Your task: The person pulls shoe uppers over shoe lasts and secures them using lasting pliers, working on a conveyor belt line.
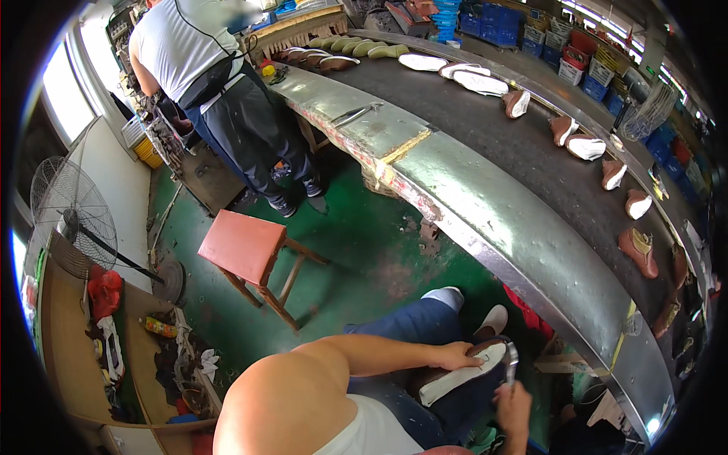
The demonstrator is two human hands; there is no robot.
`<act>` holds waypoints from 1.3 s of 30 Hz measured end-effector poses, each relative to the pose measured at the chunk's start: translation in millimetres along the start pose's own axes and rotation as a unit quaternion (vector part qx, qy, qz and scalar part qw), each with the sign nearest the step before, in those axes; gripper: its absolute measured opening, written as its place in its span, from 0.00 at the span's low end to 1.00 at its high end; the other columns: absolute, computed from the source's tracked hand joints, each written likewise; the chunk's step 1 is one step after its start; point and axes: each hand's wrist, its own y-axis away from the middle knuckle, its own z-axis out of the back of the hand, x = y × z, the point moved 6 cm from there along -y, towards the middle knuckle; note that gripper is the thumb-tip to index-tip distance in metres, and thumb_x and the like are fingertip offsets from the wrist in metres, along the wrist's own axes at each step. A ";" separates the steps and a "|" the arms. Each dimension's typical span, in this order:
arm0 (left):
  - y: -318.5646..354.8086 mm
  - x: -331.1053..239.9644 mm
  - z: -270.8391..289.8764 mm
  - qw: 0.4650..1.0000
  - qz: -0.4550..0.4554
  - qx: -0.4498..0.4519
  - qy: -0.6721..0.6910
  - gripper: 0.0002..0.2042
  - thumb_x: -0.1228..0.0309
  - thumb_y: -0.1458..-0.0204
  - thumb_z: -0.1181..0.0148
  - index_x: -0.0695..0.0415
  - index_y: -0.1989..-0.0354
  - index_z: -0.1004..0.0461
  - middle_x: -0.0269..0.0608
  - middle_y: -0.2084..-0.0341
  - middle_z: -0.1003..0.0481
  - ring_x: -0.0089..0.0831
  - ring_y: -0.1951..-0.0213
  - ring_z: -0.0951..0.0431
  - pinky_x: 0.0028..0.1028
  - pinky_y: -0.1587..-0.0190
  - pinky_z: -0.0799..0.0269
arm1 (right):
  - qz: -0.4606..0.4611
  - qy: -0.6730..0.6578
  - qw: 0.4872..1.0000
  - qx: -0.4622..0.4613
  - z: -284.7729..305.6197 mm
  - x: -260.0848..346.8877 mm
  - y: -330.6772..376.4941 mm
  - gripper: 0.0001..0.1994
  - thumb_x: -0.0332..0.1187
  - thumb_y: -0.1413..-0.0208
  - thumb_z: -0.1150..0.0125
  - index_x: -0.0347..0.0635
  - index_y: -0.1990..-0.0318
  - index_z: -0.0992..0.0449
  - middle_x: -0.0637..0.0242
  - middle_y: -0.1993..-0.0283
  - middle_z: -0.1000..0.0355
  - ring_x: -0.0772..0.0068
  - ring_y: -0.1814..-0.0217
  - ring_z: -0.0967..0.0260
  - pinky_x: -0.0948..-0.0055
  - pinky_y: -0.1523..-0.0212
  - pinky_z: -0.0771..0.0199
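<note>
Shoe point(460, 375) sole-up under left hand point(457, 355), right hand point(514, 402) holding tool point(512, 362) beside it

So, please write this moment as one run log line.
left hand: holds shoe on lap | right hand: grips metal tool at shoe toe | conveyor: shoes in row

A long curved surface point(485, 205) with a metal edge carries a dark conveyor belt point(485, 125); shoes point(585, 146) lie spaced along it, and metal tongs point(355, 114) rest on the edge.
</note>
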 end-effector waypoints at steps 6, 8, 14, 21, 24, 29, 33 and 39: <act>11.8 1.6 72.7 0.984 -0.088 0.042 0.148 0.38 0.47 0.42 0.39 0.66 0.33 0.37 0.48 0.44 0.26 0.36 0.44 0.27 0.35 0.41 0.32 | 0.198 0.187 0.933 -0.234 114.4 48.3 -98.7 0.21 0.44 0.35 0.48 0.30 0.51 0.28 0.40 0.63 0.28 0.32 0.61 0.29 0.45 0.60 0.30; 52.1 -54.9 123.0 0.982 -0.129 0.021 0.135 0.37 0.51 0.41 0.38 0.67 0.33 0.38 0.47 0.44 0.27 0.33 0.44 0.28 0.33 0.41 0.32 | 0.199 0.239 0.919 -0.241 144.9 39.0 -149.4 0.20 0.42 0.37 0.46 0.31 0.48 0.29 0.42 0.59 0.28 0.35 0.58 0.30 0.46 0.58 0.33; 73.1 -244.0 255.3 0.968 -0.213 -0.132 0.022 0.32 0.56 0.42 0.35 0.68 0.37 0.35 0.47 0.52 0.23 0.31 0.51 0.24 0.32 0.47 0.27 | 0.232 0.288 0.887 -0.276 181.6 33.0 -312.2 0.21 0.42 0.43 0.36 0.35 0.50 0.28 0.50 0.55 0.27 0.44 0.51 0.30 0.52 0.50 0.32; -126.5 -400.2 321.1 0.779 -0.101 -0.311 -0.535 0.33 0.48 0.46 0.39 0.63 0.40 0.33 0.54 0.52 0.23 0.52 0.50 0.22 0.44 0.45 0.30 | 0.185 0.209 0.907 -0.316 202.0 15.2 -319.5 0.22 0.43 0.46 0.33 0.36 0.53 0.28 0.53 0.58 0.27 0.47 0.52 0.30 0.54 0.50 0.31; -214.1 -415.9 318.8 0.565 -0.178 -0.371 -0.715 0.34 0.46 0.46 0.39 0.62 0.41 0.32 0.49 0.48 0.25 0.48 0.44 0.26 0.45 0.40 0.36 | 0.193 0.188 0.917 -0.293 201.2 14.0 -325.5 0.22 0.42 0.49 0.30 0.36 0.53 0.28 0.54 0.58 0.27 0.48 0.53 0.30 0.54 0.50 0.31; -277.4 -399.2 294.8 0.389 -0.346 -0.364 -0.772 0.34 0.40 0.41 0.52 0.62 0.43 0.29 0.46 0.48 0.26 0.47 0.41 0.31 0.47 0.36 0.46 | 0.179 0.179 0.927 -0.275 203.8 9.1 -329.8 0.23 0.41 0.50 0.29 0.36 0.52 0.29 0.54 0.59 0.27 0.49 0.53 0.30 0.55 0.50 0.31; -260.0 -437.1 321.7 0.684 -0.343 -0.333 -0.551 0.26 0.47 0.35 0.59 0.58 0.61 0.21 0.52 0.63 0.20 0.52 0.57 0.21 0.48 0.51 0.28 | 0.166 0.172 0.928 -0.284 208.2 10.4 -333.5 0.23 0.41 0.51 0.28 0.36 0.53 0.29 0.54 0.60 0.27 0.49 0.54 0.29 0.56 0.51 0.31; -299.7 -432.0 501.1 0.709 -0.233 -0.584 -0.320 0.29 0.51 0.42 0.44 0.67 0.45 0.27 0.64 0.49 0.25 0.53 0.44 0.25 0.40 0.41 0.31 | 0.131 0.177 0.938 -0.266 209.5 9.5 -338.4 0.24 0.39 0.54 0.26 0.38 0.54 0.29 0.54 0.59 0.26 0.49 0.54 0.29 0.56 0.52 0.31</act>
